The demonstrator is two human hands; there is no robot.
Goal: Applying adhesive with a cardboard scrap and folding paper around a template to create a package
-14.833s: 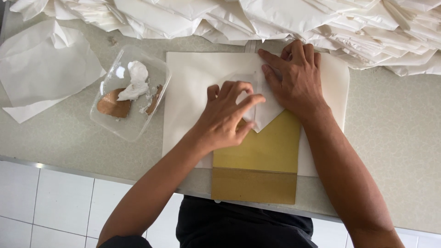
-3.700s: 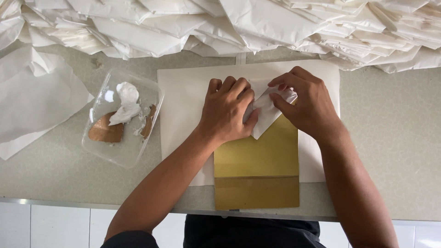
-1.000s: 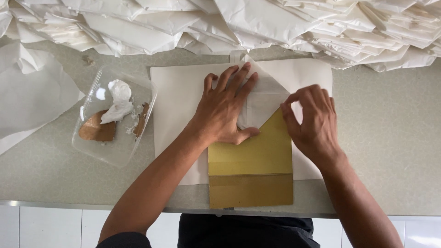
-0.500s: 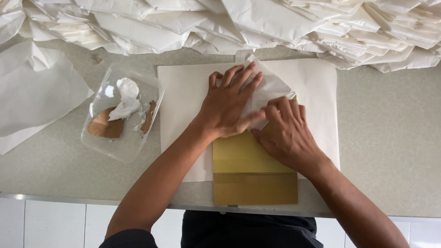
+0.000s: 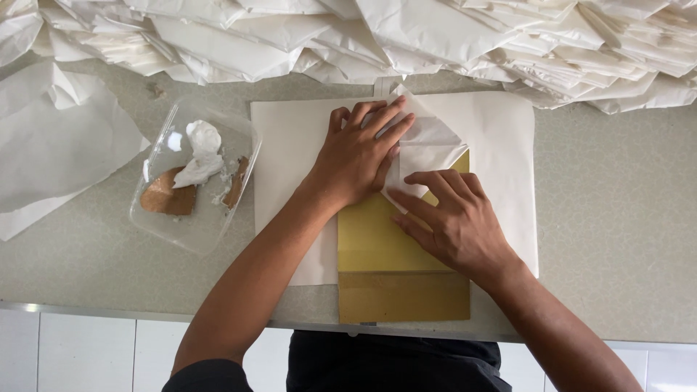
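Observation:
A gold paper bag point(image 5: 392, 261) lies flat on a large white sheet point(image 5: 501, 145) at the counter's middle. A folded white tissue piece point(image 5: 428, 141) covers the bag's upper end. My left hand point(image 5: 359, 156) lies flat on the tissue, fingers spread and pointing up to the right. My right hand point(image 5: 454, 221) rests on the gold bag just below, its fingertips pressing the tissue's lower fold edge. Neither hand grips anything.
A clear plastic tray point(image 5: 192, 174) with white paste and brown scraps sits left of the sheet. Crumpled white paper point(image 5: 58, 145) lies at far left. A heap of folded white paper items point(image 5: 435, 36) runs along the back. The counter edge point(image 5: 145, 313) is near me.
My right hand has slid slightly down and right along the tissue's lower edge. My left hand stays pressed on the tissue. Earlier both hands held the tissue pinched above the bag.

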